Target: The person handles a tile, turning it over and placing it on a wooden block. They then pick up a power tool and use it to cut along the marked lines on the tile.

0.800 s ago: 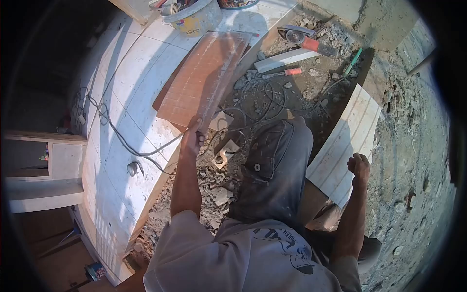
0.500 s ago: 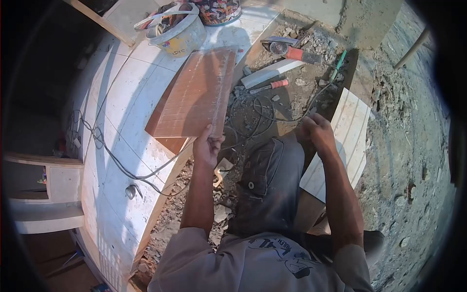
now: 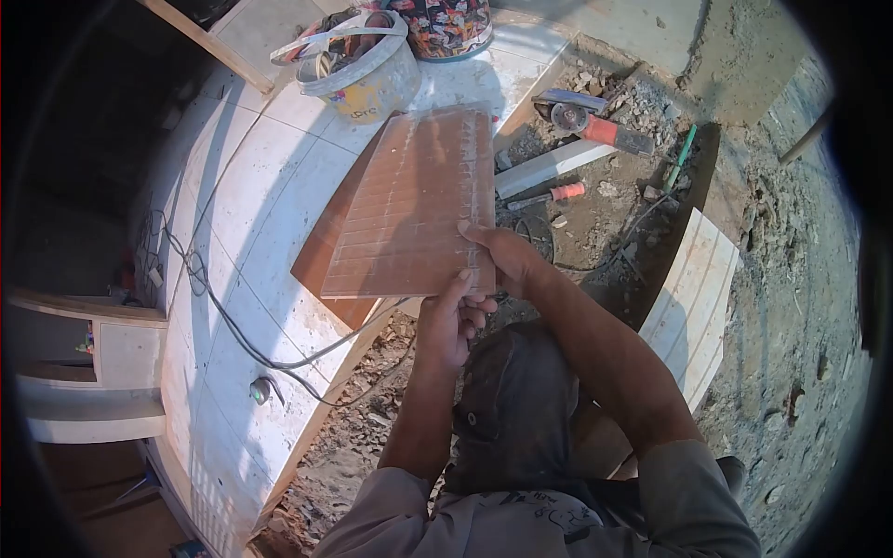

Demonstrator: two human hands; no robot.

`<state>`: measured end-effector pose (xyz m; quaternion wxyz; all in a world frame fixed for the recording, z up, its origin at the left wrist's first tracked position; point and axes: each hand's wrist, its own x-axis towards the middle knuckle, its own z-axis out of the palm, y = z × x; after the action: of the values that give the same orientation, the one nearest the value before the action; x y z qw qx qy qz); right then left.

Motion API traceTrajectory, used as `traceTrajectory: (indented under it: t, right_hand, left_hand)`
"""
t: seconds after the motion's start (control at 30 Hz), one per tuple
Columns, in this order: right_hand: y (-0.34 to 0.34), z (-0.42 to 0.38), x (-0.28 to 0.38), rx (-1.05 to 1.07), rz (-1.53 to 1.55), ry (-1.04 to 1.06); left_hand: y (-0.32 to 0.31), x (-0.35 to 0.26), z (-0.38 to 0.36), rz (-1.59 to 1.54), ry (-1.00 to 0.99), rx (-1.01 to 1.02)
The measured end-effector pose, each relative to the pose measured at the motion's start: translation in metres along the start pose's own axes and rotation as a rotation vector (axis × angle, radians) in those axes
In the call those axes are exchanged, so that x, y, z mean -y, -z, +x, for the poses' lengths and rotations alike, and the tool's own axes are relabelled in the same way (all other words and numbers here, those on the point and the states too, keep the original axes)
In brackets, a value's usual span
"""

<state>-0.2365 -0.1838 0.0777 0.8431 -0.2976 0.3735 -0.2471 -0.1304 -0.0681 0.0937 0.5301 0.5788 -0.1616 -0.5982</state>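
A reddish-brown ceramic tile (image 3: 409,205) with ribbed lines is held up in front of me, over the edge of the white-tiled step. My left hand (image 3: 451,321) grips its near edge, thumb on the upper face and fingers below. At the near right corner my right hand (image 3: 510,260) also holds it, thumb on top, the other fingers mostly hidden. Beneath it lies a second reddish-brown tile (image 3: 321,265), partly covered, on the white tiled floor (image 3: 219,372).
Right of my knee leans a pale striped tile (image 3: 693,302). Ahead on rubble lie an angle grinder (image 3: 600,128), a white strip (image 3: 553,167), an orange-handled tool (image 3: 565,192) and a green-handled tool (image 3: 684,153). A bucket of tools (image 3: 367,88) stands behind the tiles; a cable (image 3: 233,321) crosses the floor.
My right hand has moved left from beside the pale tile onto the brown tile's right corner. The brown tile has turned slightly and shifted over the lower one, still in my left hand.
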Motion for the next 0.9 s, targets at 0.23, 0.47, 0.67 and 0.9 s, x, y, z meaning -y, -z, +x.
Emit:
traceTrajectory:
  t: [0.23, 0.47, 0.67, 0.9]
  right_hand:
    - [0.0, 0.005, -0.003, -0.053, 0.25, 0.017]
    - [-0.002, -0.003, 0.007, -0.079, 0.14, 0.024]
    - [-0.001, -0.004, 0.009, -0.138, 0.125, 0.011]
    - [0.005, -0.009, 0.022, -0.405, -0.309, 0.29]
  left_hand:
    - [0.085, 0.045, 0.041, 0.406, -0.211, 0.286]
    - [0.199, 0.004, 0.105, -0.16, -0.032, -0.026]
    - [0.176, -0.086, 0.152, 0.274, 0.007, 0.027]
    - [0.041, -0.075, 0.12, 0.265, -0.155, -0.031]
